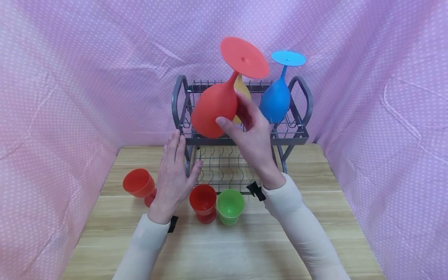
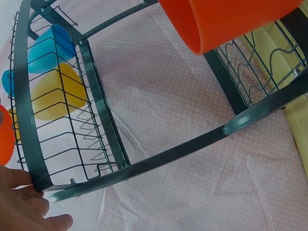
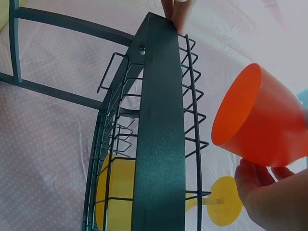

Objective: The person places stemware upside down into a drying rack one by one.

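My right hand (image 1: pixel 253 134) grips the bowl of a red wine glass (image 1: pixel 215 109), held upside down and tilted above the upper tier of a dark metal dish rack (image 1: pixel 245 140). In the right wrist view the glass's open rim (image 3: pixel 237 108) faces the rack's side. My left hand (image 1: pixel 173 173) reaches to the rack's front left corner, fingers straight, with fingertips at the frame; the left wrist view shows them at that corner (image 2: pixel 41 185). A yellow wine glass (image 1: pixel 244 87) and a blue wine glass (image 1: pixel 276 100) stand inverted on the upper tier, the yellow one partly hidden.
On the wooden table (image 1: pixel 224 252), a red cup (image 1: pixel 203 200) and a green cup (image 1: pixel 230 206) stand before the rack. Another red cup (image 1: pixel 138 182) is left of my left hand. The rack's lower wire tier (image 1: pixel 224 167) lies under the upper one. Pink dotted cloth (image 1: pixel 87 77) surrounds the table.
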Available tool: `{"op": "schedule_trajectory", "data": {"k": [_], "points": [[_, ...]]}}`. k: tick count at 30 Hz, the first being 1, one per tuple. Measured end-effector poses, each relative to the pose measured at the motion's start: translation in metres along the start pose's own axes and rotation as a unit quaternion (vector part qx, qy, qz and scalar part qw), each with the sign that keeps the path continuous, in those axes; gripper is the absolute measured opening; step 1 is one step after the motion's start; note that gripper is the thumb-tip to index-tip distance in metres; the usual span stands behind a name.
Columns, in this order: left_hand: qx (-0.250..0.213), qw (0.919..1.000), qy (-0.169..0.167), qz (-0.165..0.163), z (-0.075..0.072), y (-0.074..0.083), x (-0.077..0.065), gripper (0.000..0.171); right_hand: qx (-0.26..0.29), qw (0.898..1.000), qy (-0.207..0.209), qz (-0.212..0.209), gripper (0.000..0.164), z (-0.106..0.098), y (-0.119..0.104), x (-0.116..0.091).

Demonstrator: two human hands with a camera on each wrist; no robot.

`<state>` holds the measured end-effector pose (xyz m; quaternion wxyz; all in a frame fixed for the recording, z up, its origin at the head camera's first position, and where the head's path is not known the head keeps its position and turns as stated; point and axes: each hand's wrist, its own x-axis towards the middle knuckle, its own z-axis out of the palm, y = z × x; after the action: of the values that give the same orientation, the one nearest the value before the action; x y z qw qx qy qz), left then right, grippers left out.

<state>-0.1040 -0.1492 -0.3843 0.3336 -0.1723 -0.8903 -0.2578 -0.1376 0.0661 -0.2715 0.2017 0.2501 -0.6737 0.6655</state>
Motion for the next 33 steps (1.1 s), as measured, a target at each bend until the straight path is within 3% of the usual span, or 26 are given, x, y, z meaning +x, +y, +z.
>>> {"op": "schedule_trajectory", "data": {"k": [13,22,29,33], "points": [[0.000,1.0000,-0.008,-0.001,0.000,-0.002,0.002,0.080,-0.025,1.000,-0.002,-0.010,0.067,0.010,0.005,0.028],[0.002,1.0000,-0.003,0.002,0.001,-0.003,0.004,0.080,-0.036,0.999,-0.014,0.015,0.068,0.018,0.009,0.045],[0.001,1.0000,-0.001,0.003,0.001,-0.004,0.003,0.080,-0.036,0.999,-0.025,-0.003,0.068,0.025,0.015,0.058],[-0.001,1.0000,-0.002,0.002,0.001,-0.003,0.003,0.079,-0.050,0.998,-0.037,0.022,0.067,0.030,0.019,0.062]]}}
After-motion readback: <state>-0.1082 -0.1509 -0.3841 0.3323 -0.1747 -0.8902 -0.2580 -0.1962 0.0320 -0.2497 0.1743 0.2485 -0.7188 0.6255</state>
